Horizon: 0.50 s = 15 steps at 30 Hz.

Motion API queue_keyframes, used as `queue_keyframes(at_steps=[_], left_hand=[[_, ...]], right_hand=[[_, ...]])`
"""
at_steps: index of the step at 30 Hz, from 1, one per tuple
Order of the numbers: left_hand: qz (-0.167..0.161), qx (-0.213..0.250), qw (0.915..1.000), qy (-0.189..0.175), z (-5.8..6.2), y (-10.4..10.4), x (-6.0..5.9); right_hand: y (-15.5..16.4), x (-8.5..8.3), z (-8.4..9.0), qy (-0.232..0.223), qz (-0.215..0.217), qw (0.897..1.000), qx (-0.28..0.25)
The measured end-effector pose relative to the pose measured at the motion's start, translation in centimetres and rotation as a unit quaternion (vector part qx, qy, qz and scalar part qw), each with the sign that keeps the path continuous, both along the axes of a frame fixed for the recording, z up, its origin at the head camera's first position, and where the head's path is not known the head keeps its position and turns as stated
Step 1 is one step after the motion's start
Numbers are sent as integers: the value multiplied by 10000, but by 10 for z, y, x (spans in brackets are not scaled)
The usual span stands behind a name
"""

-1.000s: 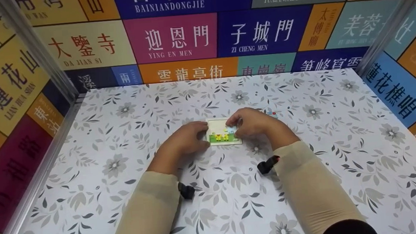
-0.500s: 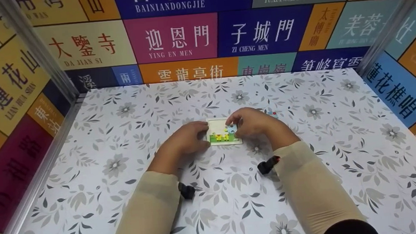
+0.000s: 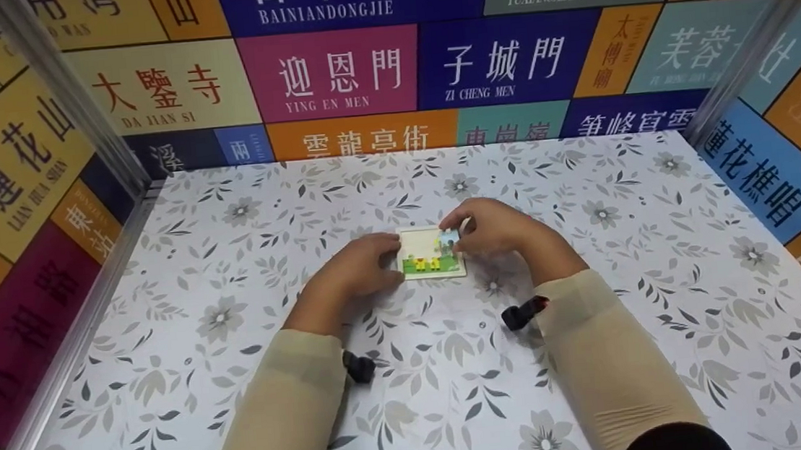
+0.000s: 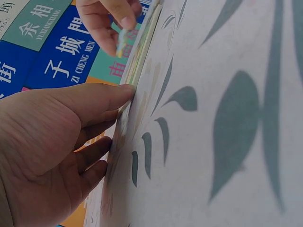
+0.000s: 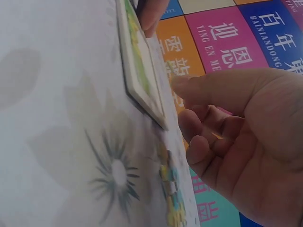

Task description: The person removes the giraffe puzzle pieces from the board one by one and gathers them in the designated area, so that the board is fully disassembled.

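Floral-printed covering [image 3: 230,269] spreads over the table, walled on three sides by panels of coloured place-name signs [image 3: 329,72]. Near its middle lies a small puzzle board [image 3: 432,253], flat on the table, its long axis running left to right across the person's view, with the green strip of its picture along the near edge and the pale part at the far edge.

At the board's upper right corner the right hand [image 3: 491,228] holds a small puzzle piece [image 3: 448,243] pinched between thumb and fingertips, down on the board; the remaining fingers are curled under the palm, and the wrist angles in from the right. The left wrist view shows that piece [image 4: 121,42] edge-on in the fingertips.

Left hand [image 3: 357,268] rests palm-down on the table, its fingertips [image 4: 124,90] straight and pressed against the board's left edge [image 4: 142,52], gripping nothing.

Both forearms in beige sleeves [image 3: 279,409] come in from the near edge, each with a small black camera mount [image 3: 359,367] at the wrist.
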State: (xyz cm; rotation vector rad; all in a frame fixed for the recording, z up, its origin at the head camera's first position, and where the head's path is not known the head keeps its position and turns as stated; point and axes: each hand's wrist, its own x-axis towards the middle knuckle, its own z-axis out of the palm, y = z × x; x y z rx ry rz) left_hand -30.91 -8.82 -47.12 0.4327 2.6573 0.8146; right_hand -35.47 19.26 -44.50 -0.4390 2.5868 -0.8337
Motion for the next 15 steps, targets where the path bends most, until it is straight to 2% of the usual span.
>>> queue_keyframes(at_steps=[8, 15], left_hand=[[47, 69, 9999, -60, 2, 1, 1], [26, 139, 9999, 3, -1, 0, 1]], right_hand=[[25, 5, 15, 159, -319, 9984, -435], [60, 4, 11, 64, -622, 9968, -493]])
